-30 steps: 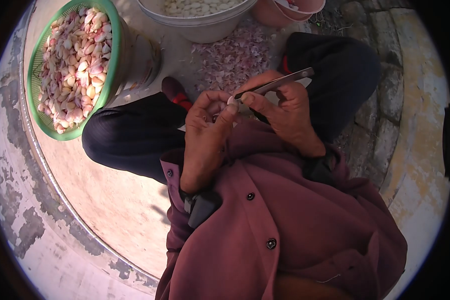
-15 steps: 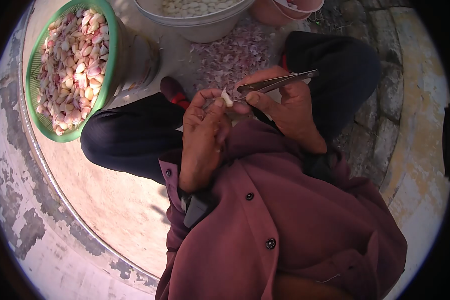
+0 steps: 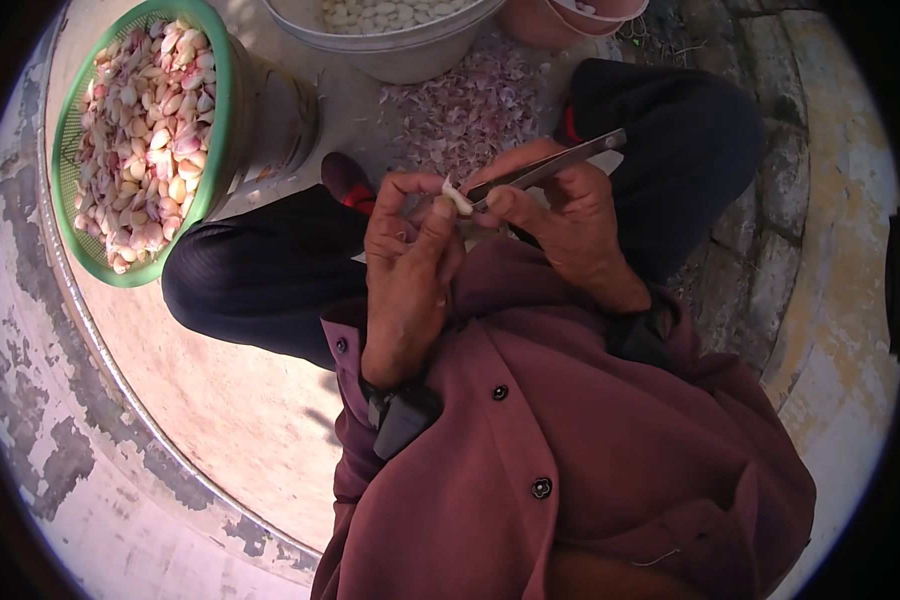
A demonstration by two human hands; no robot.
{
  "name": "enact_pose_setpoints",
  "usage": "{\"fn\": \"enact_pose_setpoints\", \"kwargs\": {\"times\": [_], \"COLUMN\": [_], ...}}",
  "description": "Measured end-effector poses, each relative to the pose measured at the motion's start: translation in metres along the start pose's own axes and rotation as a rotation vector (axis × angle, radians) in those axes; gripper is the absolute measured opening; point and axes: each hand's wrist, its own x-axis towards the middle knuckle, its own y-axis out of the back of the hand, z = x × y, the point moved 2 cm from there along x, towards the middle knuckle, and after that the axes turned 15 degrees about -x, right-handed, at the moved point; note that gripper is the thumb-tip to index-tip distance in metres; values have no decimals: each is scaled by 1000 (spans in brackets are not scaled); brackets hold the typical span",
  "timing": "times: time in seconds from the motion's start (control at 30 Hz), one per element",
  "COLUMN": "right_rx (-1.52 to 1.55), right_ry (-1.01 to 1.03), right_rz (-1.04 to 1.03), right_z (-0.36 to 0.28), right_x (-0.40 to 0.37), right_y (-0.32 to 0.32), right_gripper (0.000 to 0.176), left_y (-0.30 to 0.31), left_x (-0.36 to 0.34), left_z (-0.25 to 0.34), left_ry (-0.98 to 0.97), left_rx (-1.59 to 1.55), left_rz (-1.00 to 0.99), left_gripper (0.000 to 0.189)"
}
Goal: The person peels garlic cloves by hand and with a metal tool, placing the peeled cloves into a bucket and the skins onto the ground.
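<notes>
Between the thumb and fingers of my left hand (image 3: 410, 270) is a pale garlic clove (image 3: 458, 197), held upright with a wisp of skin at its top. My right hand (image 3: 570, 225) is closed around flat metal tweezers (image 3: 560, 165), thumb on the near side. Their tips reach the clove's right side, and the other end points up to the right. Both hands meet above my lap, in front of a heap of purple-white garlic skins (image 3: 470, 110) on the ground.
At the left, a green basket (image 3: 225, 130) full of unpeeled cloves sits on a bucket (image 3: 285, 115). A white basin (image 3: 400, 62) of peeled cloves stands beyond the skins, beside a pink bucket (image 3: 540, 25). My knees flank the work.
The tweezers have shifted slightly left and down, their tips now against the clove. The clove leans more to the left in my left hand's fingers.
</notes>
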Motion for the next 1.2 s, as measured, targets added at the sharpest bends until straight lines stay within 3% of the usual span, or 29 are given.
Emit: {"fn": "enact_pose_setpoints", "kwargs": {"times": [0.1,0.17,0.27,0.4,0.5,0.57,0.67,0.87,1.2], "right_rx": [204,-62,57,-51,-103,-63,-137,-143,-226], "right_ry": [-102,75,-51,5,-32,-33,15,111,27], "right_rz": [10,2,-28,5,135,259,308,31,18], "right_z": [-1,-1,-6,-5,1,3,11,-2,-3], "right_x": [0,2,0,2,2,6,8,-2,-5], "right_y": [-2,0,1,2,7,12,21,6,8], "right_gripper": [18,17,17,17,15,16,18,22,17], "left_y": [-1,2,-3,-1,-1,3,7,1,1], "left_x": [1,1,2,4,2,2,1,3,2], "left_z": [0,-1,0,-2,0,2,3,1,-3], "left_ry": [-1,-8,-42,-41,-18,126,148,54,40], "left_rx": [-43,-22,91,50,8,-18,-66,-43,28], "left_rz": [-16,-17,-20,-95,-87,26,81,119,76], "left_gripper": [12,11,11,12,14,16,14,6,7]}}
